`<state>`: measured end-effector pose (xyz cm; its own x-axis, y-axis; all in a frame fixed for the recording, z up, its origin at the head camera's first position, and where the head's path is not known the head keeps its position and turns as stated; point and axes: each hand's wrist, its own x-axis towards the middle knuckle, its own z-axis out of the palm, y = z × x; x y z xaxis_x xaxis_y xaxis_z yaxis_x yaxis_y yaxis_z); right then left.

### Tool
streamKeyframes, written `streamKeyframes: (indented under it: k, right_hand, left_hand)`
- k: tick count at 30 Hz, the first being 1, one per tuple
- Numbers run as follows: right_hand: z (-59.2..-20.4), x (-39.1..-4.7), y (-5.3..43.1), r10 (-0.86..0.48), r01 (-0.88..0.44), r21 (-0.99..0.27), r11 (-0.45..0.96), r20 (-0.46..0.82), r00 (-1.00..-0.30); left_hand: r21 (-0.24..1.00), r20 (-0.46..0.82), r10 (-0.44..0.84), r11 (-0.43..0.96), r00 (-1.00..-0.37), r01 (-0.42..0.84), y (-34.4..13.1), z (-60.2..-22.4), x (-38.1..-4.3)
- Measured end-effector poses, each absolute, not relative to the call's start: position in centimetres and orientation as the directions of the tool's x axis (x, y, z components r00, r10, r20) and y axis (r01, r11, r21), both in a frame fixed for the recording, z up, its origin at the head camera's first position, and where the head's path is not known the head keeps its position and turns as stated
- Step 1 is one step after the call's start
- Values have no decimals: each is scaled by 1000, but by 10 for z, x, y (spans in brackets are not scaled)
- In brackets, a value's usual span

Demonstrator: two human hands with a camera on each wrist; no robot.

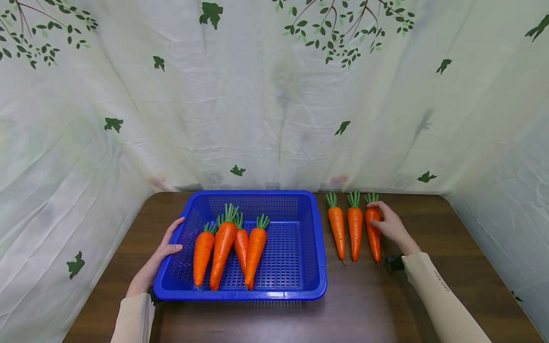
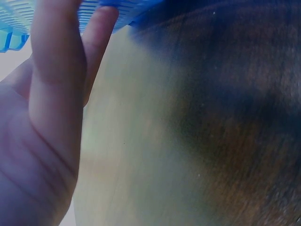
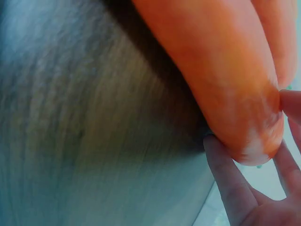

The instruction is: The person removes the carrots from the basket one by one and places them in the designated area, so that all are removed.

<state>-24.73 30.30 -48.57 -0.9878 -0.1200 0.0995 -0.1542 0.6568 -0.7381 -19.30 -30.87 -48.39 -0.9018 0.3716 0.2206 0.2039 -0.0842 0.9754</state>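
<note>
A blue plastic basket (image 1: 319, 257) with meshed walls stands on the table, several orange carrots with green tops lying in its left half. My left hand (image 1: 160, 247) holds the basket's left rim, its thumb and a finger showing at the edge. In the left wrist view, fingers (image 2: 99, 42) reach up against the basket's mesh wall (image 2: 136, 7). To the right of the basket, my right hand (image 1: 390, 226) grips the thick upper end of the rightmost carrot (image 1: 374, 240), thumb on one side and fingers on the other. That carrot lies on the table.
Two more carrots, one nearer the basket (image 1: 336, 228) and a middle one (image 1: 354, 228), lie side by side, tops toward the back. The brown wooden table (image 1: 356, 305) ends at a pale curtain (image 1: 266, 119) printed with green leaves, which also hangs on both sides.
</note>
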Motion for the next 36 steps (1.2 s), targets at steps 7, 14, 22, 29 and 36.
streamKeyframes:
  k: [7, 14, 22, 29, 36]
  right_hand:
    - [-484, -247, 301, -104, -127, -736, 665, 77, -992]
    - [-479, -246, 299, -92, -89, -731, 676, 37, -995]
    - [-476, -242, 297, -80, -74, -741, 668, 27, -996]
    - [-477, -241, 297, -87, -79, -755, 651, 29, -996]
    - [-476, -239, 299, -79, -70, -779, 623, 27, -996]
  left_hand:
    - [976, 216, 379, -86, -900, 198, -309, -484, -194]
    - [970, 244, 373, -101, -895, 222, -308, -484, -194]
    - [969, 248, 368, -103, -896, 225, -308, -484, -193]
    - [978, 209, 358, -64, -910, 199, -308, -483, -192]
    - [972, 237, 365, -88, -900, 220, -308, -484, -192]
